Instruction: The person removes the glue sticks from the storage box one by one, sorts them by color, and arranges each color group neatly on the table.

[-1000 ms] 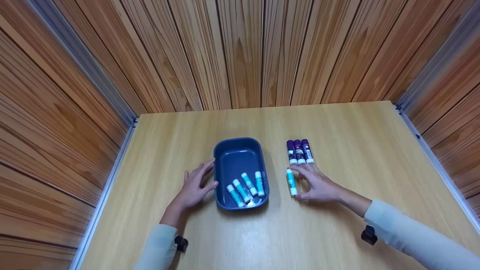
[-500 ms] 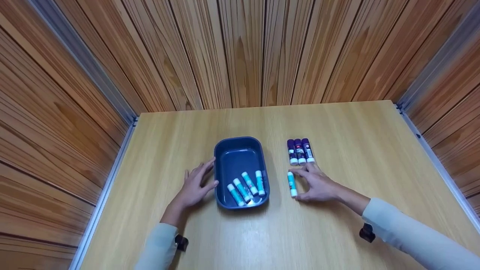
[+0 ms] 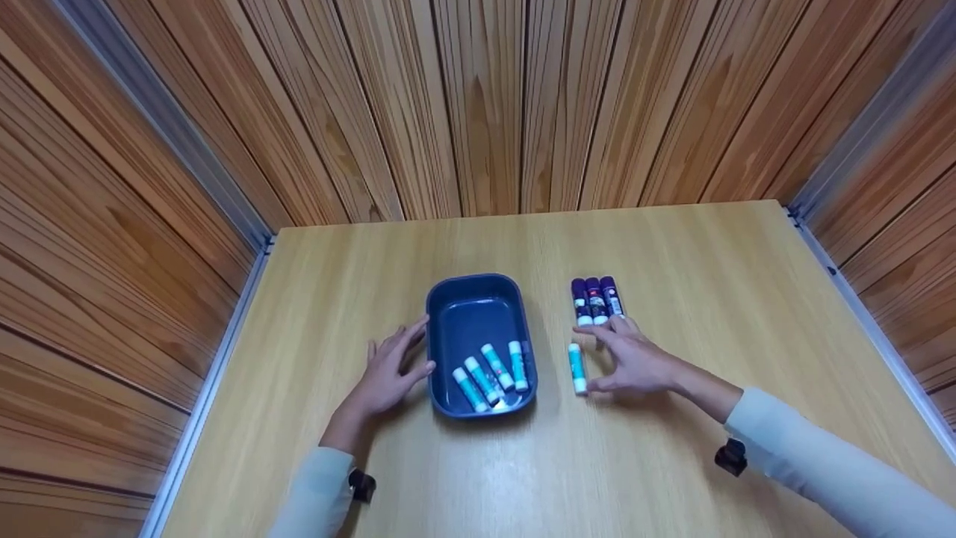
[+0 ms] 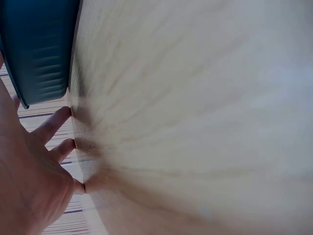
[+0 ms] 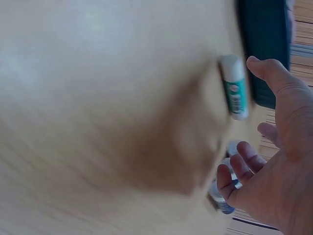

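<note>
A dark blue tray [image 3: 479, 323] stands mid-table in the head view, with several turquoise glue sticks [image 3: 496, 366] with white ends lying in its near half. My left hand [image 3: 387, 373] has its fingers spread against the tray's left side. To the tray's right, one turquoise glue stick [image 3: 577, 369] lies lengthwise on the table. Beside that stick is my right hand [image 3: 635, 360], thumb near its lower end, index finger extended beyond its upper end. In the right wrist view a gap separates the fingers from the glue stick [image 5: 235, 88]. Three purple glue sticks [image 3: 595, 300] lie side by side just beyond the hand.
The wooden table [image 3: 478, 478] meets plank walls [image 3: 493, 112] at the back and sides. Metal rails [image 3: 205, 373] run along its left and right edges. Small black devices [image 3: 362, 486] sit at both wrists.
My right hand has let go of the turquoise glue stick, its index finger lifting away. The stick ends slightly nearer and to the left. My left hand and the tray stay put.
</note>
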Action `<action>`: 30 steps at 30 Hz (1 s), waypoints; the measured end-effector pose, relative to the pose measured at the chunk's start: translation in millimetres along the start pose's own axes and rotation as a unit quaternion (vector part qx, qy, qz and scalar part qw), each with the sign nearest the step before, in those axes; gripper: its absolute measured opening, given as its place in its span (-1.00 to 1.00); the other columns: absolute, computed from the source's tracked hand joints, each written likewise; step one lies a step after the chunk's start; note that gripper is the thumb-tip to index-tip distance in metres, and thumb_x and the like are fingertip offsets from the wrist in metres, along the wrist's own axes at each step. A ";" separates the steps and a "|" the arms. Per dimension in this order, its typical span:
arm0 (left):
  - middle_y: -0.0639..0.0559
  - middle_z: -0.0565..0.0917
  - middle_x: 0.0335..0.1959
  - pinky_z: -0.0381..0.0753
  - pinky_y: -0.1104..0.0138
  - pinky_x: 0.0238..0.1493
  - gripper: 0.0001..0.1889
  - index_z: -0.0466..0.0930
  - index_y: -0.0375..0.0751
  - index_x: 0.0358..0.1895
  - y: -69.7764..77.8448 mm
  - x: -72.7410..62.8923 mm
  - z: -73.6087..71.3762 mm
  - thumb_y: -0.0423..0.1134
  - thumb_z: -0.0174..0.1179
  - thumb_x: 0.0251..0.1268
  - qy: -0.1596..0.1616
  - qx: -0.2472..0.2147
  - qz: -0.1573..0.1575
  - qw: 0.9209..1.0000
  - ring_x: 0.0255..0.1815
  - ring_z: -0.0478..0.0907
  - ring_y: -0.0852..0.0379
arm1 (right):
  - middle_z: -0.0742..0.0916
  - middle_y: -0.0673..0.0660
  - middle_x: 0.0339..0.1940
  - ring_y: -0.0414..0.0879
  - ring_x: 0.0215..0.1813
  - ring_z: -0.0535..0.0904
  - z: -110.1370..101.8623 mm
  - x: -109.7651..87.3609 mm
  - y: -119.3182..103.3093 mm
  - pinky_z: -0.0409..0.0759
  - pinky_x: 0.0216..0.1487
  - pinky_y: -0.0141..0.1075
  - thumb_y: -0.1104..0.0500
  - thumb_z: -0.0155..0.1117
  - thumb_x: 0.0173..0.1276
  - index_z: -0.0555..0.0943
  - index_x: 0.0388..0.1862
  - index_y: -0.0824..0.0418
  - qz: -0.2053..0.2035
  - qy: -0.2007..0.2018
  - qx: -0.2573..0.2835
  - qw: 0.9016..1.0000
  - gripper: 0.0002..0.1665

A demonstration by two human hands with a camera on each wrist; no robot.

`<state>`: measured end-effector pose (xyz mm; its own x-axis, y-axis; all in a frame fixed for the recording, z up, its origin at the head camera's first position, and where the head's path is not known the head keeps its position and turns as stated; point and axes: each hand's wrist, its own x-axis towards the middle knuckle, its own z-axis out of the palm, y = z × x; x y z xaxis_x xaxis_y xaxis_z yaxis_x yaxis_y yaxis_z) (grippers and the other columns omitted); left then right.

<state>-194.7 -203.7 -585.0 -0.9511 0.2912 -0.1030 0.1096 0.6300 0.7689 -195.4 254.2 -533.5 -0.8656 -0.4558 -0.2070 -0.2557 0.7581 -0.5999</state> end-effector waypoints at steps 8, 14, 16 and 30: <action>0.10 0.30 0.87 -0.60 -0.52 0.80 -0.18 0.03 0.57 0.84 0.0 0.9 0.6 0.27 0.22 0.69 0.002 0.005 0.001 1.000 0.97 -0.10 -0.33 | 0.54 0.30 0.33 0.14 0.35 0.44 -5.0 1.6 -12.5 0.58 0.17 -0.11 -0.08 0.73 0.36 0.43 0.76 0.05 -0.025 0.004 0.010 1.000 0.08; 0.10 0.31 0.86 -0.55 -0.51 0.82 -0.18 0.02 0.59 0.84 1.2 -0.4 -0.2 0.28 0.22 0.69 0.001 0.001 -0.003 1.000 0.98 -0.10 -0.31 | 0.55 0.32 0.48 0.32 0.56 0.48 -9.6 6.3 -26.7 0.67 0.43 0.31 -0.05 0.69 0.43 0.45 0.75 -0.02 -0.047 -0.004 0.044 0.998 -0.01; 0.09 0.31 0.86 -0.57 -0.50 0.82 -0.18 0.02 0.60 0.83 1.7 -0.5 -1.1 0.27 0.22 0.69 -0.002 -0.002 -0.005 1.000 0.98 -0.11 -0.31 | 0.54 0.30 0.53 0.33 0.59 0.48 -13.1 9.0 -33.6 0.66 0.46 0.38 -0.01 0.69 0.44 0.47 0.73 -0.04 -0.054 -0.006 0.060 0.997 -0.05; 0.08 0.32 0.86 -0.58 -0.53 0.80 -0.13 0.05 0.55 0.83 7.3 2.0 -10.0 0.26 0.31 0.62 -0.024 -0.016 -0.018 0.999 0.96 0.00 -0.29 | 0.55 0.32 0.61 0.38 0.56 0.50 -18.0 33.7 -85.1 0.70 0.40 0.38 0.01 0.69 0.44 0.49 0.73 -0.07 -0.133 -0.038 0.074 0.988 -0.06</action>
<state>-198.6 -205.8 -573.2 -0.9394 0.3031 -0.1603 0.0654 0.6172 0.7841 -210.5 182.8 -475.5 -0.7395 -0.6682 -0.0814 -0.3991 0.5326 -0.7463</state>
